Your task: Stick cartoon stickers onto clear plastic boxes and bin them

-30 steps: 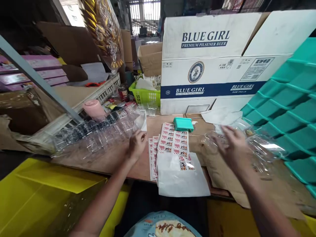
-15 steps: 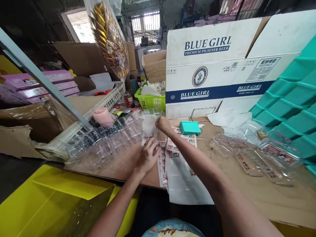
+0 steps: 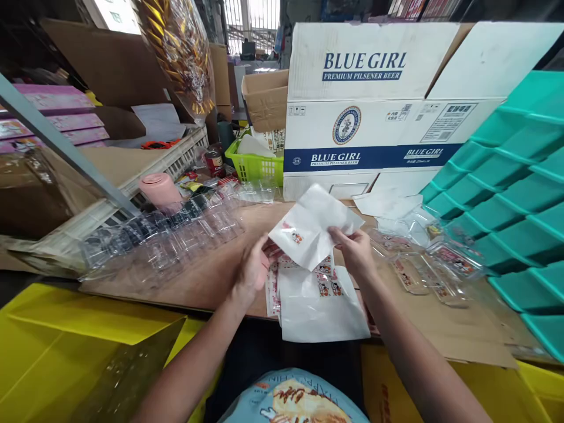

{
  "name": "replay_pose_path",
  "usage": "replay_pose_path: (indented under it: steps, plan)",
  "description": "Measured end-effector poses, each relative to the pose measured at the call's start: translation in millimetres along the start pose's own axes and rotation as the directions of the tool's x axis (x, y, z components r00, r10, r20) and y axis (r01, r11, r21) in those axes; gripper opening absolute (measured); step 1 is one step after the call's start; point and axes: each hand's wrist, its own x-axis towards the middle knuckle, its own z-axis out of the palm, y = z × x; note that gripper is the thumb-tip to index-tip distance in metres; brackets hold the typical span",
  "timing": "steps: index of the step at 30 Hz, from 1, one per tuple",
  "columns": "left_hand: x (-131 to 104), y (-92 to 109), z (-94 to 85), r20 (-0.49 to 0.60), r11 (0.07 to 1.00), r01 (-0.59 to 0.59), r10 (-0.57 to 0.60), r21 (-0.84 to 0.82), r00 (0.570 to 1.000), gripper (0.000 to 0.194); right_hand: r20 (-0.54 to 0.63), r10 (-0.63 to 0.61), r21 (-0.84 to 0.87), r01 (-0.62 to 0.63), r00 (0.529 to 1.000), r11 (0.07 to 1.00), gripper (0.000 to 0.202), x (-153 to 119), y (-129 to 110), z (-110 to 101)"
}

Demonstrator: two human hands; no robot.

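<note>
Between my two hands a white sticker sheet [image 3: 311, 218] is held up over the table, with a few small cartoon prints left of its middle. My left hand [image 3: 256, 264] pinches its left corner. My right hand [image 3: 356, 249] grips its right part, thumb and fingers closed on the paper. Beneath lie more sheets [image 3: 319, 317], mostly bare white with red cartoon prints near the top. Clear plastic cases [image 3: 445, 270] bearing cartoon stickers lie to the right.
A row of clear plastic trays [image 3: 171, 241] and a pink roll [image 3: 159, 189] are on the left. A green basket [image 3: 258, 168] and a white beer carton [image 3: 374, 126] stand behind. Teal bins [image 3: 529, 188] rise at the right; a yellow box [image 3: 88, 317] sits below left.
The sheet has been raised and spread between both hands. My right hand has moved right and towards me. The teal case is no longer visible. The view has shifted.
</note>
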Motion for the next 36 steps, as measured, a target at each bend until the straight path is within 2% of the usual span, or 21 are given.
replay_pose_path:
  steps: [3, 5, 7, 8, 10, 11, 12, 13, 14, 15, 16, 18, 20, 21, 22, 24, 26, 27, 29, 33, 36]
  plan:
    - [-13.0, -6.2, 8.5, 0.078, 0.997, 0.034, -0.039, 0.066, 0.996, 0.053, -0.081, -0.009, 0.021, 0.01, 0.997, 1.0, 0.043, -15.3, 10.6, -6.9]
    - [-17.3, -10.6, 6.9, 0.039, 0.976, -0.048, 0.04, 0.211, 0.998, 0.045, -0.078, -0.016, 0.012, 0.017, 0.997, 1.0, 0.043, -25.2, 9.7, -13.5]
    - [-15.5, -10.7, -1.0, 0.017, 0.908, -0.131, 0.136, 0.398, 0.991, 0.035, -0.047, -0.135, -0.09, 0.13, 0.99, 0.987, 0.052, -31.4, -1.5, -25.2]
    - [-13.1, -9.1, -5.4, 0.05, 0.856, -0.163, 0.159, 0.491, 0.986, 0.031, -0.006, -0.241, -0.191, 0.235, 0.971, 0.953, 0.062, -32.8, -10.7, -32.3]
    - [-8.3, -3.9, -10.4, 0.213, 0.723, -0.228, 0.114, 0.652, 0.97, 0.025, 0.175, -0.433, -0.421, 0.465, 0.884, 0.779, 0.082, -32.7, -32.7, -44.4]
    - [-7.1, -1.3, -9.7, 0.302, 0.661, -0.268, 0.065, 0.701, 0.951, 0.023, 0.304, -0.464, -0.495, 0.554, 0.832, 0.669, 0.084, -31.4, -43.3, -48.0]
    - [-7.1, 0.9, -6.8, 0.373, 0.617, -0.304, 0.019, 0.726, 0.928, 0.022, 0.421, -0.444, -0.523, 0.612, 0.791, 0.594, 0.077, -29.5, -52.2, -49.5]
    - [-8.1, 2.5, -2.2, 0.414, 0.601, -0.32, -0.019, 0.732, 0.91, 0.021, 0.506, -0.398, -0.518, 0.638, 0.765, 0.569, 0.061, -26.9, -58.4, -49.0]
    - [-9.8, 3.6, 3.3, 0.425, 0.615, -0.306, -0.052, 0.726, 0.904, 0.022, 0.552, -0.347, -0.501, 0.634, 0.759, 0.59, 0.04, -24.1, -61.8, -47.0]
    - [-11.8, 4.2, 8.8, 0.412, 0.653, -0.263, -0.082, 0.71, 0.908, 0.023, 0.562, -0.298, -0.485, 0.599, 0.772, 0.637, 0.022, -21.3, -62.2, -44.3]
    - [-13.6, 4.5, 13.5, 0.384, 0.702, -0.199, -0.115, 0.684, 0.916, 0.026, 0.548, -0.254, -0.472, 0.545, 0.797, 0.693, 0.015, -18.9, -60.2, -41.4]
    - [-16.2, 4.6, 18.8, 0.326, 0.789, -0.047, -0.198, 0.613, 0.924, 0.031, 0.488, -0.189, -0.456, 0.433, 0.852, 0.778, 0.024, -16.5, -51.8, -36.4]
    - [-17.7, 3.8, 18.9, 0.27, 0.841, 0.067, -0.247, 0.538, 0.931, 0.031, 0.402, -0.247, -0.471, 0.431, 0.882, 0.77, 0.02, -18.5, -42.9, -32.9]
    - [-18.2, 3.1, 17.8, 0.24, 0.86, 0.103, -0.252, 0.5, 0.938, 0.031, 0.363, -0.328, -0.495, 0.479, 0.872, 0.725, 0.017, -21.1, -39.7, -31.3]
    - [-18.6, 2.2, 16.5, 0.211, 0.878, 0.129, -0.25, 0.461, 0.945, 0.032, 0.339, -0.429, -0.525, 0.546, 0.838, 0.653, 0.018, -24.7, -37.5, -29.6]
    - [-19.2, 0.2, 14.5, 0.168, 0.906, 0.161, -0.242, 0.392, 0.956, 0.035, 0.376, -0.586, -0.568, 0.678, 0.718, 0.466, 0.02, -33.4, -35.4, -25.5]
    - [-19.5, -1.5, 13.8, 0.151, 0.922, 0.18, -0.243, 0.342, 0.958, 0.038, 0.492, -0.608, -0.539, 0.767, 0.623, 0.348, 0.016, -41.6, -33.4, -20.7]
    - [-19.6, -2.1, 13.7, 0.151, 0.926, 0.186, -0.246, 0.329, 0.958, 0.039, 0.535, -0.592, -0.516, 0.788, 0.603, 0.336, 0.015, -44.7, -31.4, -18.3]
    - [-19.7, -2.7, 13.7, 0.166, 0.928, 0.189, -0.251, 0.321, 0.954, 0.038, 0.562, -0.569, -0.479, 0.797, 0.6, 0.367, 0.015, -48.0, -25.0, -14.3]
    - [-19.2, -4.0, 11.4, 0.206, 0.927, 0.166, -0.244, 0.335, 0.948, 0.031, 0.518, -0.597, -0.416, 0.79, 0.612, 0.45, 0.012, -49.1, -10.8, -10.4]
    - [-17.9, -6.6, 8.2, 0.182, 0.919, 0.123, -0.203, 0.375, 0.962, 0.028, 0.523, -0.596, -0.403, 0.792, 0.61, 0.457, 0.013, -51.6, -8.4, -9.4]
